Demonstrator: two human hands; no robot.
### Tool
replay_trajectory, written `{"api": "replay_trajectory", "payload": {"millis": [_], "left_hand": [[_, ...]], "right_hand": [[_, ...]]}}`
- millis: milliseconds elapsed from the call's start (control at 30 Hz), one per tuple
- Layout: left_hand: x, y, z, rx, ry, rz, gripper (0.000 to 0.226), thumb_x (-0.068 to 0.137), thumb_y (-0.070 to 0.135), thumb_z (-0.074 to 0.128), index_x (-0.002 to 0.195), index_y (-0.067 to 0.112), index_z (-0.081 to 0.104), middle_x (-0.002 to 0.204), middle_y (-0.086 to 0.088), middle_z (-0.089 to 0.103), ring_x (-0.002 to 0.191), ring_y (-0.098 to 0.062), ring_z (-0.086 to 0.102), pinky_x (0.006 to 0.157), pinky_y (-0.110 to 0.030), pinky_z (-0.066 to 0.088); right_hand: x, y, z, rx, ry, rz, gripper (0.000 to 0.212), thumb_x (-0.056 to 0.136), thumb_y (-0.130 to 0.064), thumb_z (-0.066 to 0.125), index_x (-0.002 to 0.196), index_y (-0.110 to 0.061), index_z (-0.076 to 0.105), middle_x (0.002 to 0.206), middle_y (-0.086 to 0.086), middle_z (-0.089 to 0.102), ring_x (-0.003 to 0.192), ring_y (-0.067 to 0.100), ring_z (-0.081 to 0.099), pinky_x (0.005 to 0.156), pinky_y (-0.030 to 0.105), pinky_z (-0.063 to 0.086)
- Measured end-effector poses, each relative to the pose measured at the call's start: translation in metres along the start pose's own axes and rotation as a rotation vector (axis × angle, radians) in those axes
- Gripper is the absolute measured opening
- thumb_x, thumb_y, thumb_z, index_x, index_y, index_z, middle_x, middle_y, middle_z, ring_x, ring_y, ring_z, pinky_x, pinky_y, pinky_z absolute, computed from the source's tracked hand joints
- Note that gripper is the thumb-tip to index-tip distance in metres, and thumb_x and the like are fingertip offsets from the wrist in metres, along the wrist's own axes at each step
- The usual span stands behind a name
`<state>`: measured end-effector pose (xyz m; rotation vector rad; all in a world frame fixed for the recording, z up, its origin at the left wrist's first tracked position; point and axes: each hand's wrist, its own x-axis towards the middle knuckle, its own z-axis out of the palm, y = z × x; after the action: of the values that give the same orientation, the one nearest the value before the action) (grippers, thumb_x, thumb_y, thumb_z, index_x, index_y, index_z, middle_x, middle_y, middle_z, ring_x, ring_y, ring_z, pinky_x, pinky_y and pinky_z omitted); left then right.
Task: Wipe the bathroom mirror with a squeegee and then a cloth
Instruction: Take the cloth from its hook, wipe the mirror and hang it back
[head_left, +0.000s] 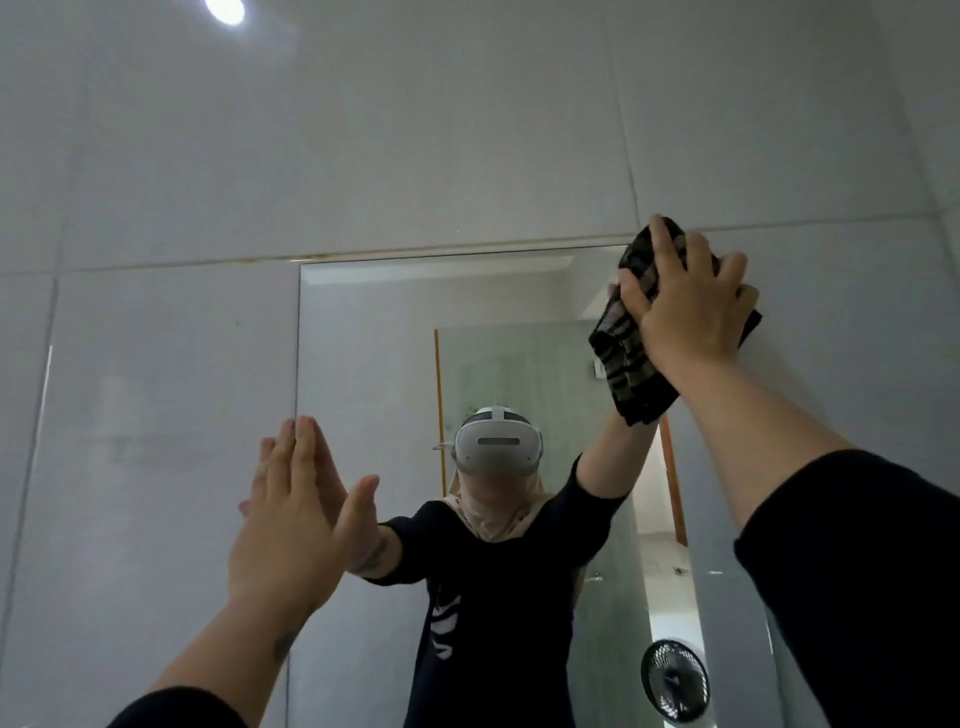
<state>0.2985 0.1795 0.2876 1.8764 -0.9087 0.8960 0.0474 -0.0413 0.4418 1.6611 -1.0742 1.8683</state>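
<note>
Two hands up at the mirror, cloth at its top right corner

Both arms are raised toward the mirror (363, 364), which is set into a wall of pale grey tiles (415, 130). The right hand (685, 306) presses a dark, striped cloth (623, 353) flat against the glass at the mirror's upper right corner, where the top edge meets the tiles. Its fingers (670, 249) are spread wide over the cloth rather than closed around it, and the cloth hangs in folds below the palm, bunched toward the wrist. A black sleeve (857, 571) covers the right forearm up to just short of the wrist.

The left hand (296, 519) is lower, at the mirror's left edge, palm forward and empty. Its fingers (304, 452) are held straight and close together, with the thumb angled out to the side. From here it looks as if the fingertips touch the glass, meeting their own reflection, though I cannot be sure of contact.

In the glass, the person's reflection (498, 571) wears a white headset and a dark top. A small black fan (674, 680) shows in the lower right of the mirror, and a ceiling light (225, 10) glares on the tiles at the top left.
</note>
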Motion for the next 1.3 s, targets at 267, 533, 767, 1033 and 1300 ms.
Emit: {"api": "replay_trajectory", "payload": {"millis": [267, 533, 767, 1033, 1300], "left_hand": [[0.0, -0.004, 0.005, 0.019, 0.029, 0.021, 0.092, 0.079, 0.079, 0.015, 0.149, 0.026, -0.014, 0.159, 0.007, -0.012, 0.145, -0.013, -0.011, 0.116, -0.046, 0.012], [0.001, -0.005, 0.008, -0.001, 0.06, 0.043, 0.088, 0.084, 0.069, 0.027, 0.149, 0.026, -0.012, 0.159, 0.007, -0.01, 0.146, -0.013, -0.01, 0.116, -0.044, 0.015], [0.0, -0.006, 0.0, -0.037, 0.022, 0.067, 0.082, 0.088, 0.065, 0.028, 0.148, 0.029, -0.015, 0.158, 0.011, -0.015, 0.144, -0.008, -0.015, 0.117, -0.047, 0.016], [-0.03, -0.039, 0.005, -0.024, 0.028, 0.081, 0.076, 0.085, 0.064, 0.007, 0.148, 0.027, -0.015, 0.151, 0.017, -0.023, 0.141, -0.005, -0.019, 0.117, -0.048, 0.003], [-0.038, -0.042, 0.011, 0.014, -0.032, 0.047, 0.082, 0.08, 0.063, 0.001, 0.149, 0.021, -0.009, 0.157, 0.007, -0.018, 0.138, -0.006, -0.026, 0.115, -0.052, 0.003]], "right_hand": [[-0.043, 0.012, 0.001, 0.015, 0.054, 0.148, 0.057, 0.095, -0.051, 0.034, 0.147, -0.027, 0.027, 0.14, 0.009, 0.041, 0.105, 0.039, 0.04, 0.08, 0.045, 0.035], [-0.063, -0.053, 0.001, 0.022, 0.034, 0.034, 0.058, 0.095, -0.05, 0.038, 0.147, -0.026, 0.029, 0.138, 0.007, 0.045, 0.104, 0.038, 0.043, 0.078, 0.045, 0.037], [-0.085, -0.146, 0.006, 0.087, -0.006, -0.199, 0.06, 0.093, -0.051, 0.04, 0.147, -0.029, 0.028, 0.136, 0.006, 0.045, 0.102, 0.035, 0.044, 0.081, 0.045, 0.036], [-0.119, -0.235, 0.013, 0.145, -0.032, -0.517, 0.062, 0.094, -0.051, 0.036, 0.148, -0.024, 0.026, 0.153, 0.004, 0.032, 0.14, 0.03, 0.025, 0.113, 0.055, 0.001], [-0.141, -0.248, 0.02, 0.208, -0.068, -0.71, 0.06, 0.093, -0.046, 0.045, 0.147, -0.021, 0.032, 0.151, 0.006, 0.036, 0.14, 0.026, 0.031, 0.113, 0.048, 0.02]]}}
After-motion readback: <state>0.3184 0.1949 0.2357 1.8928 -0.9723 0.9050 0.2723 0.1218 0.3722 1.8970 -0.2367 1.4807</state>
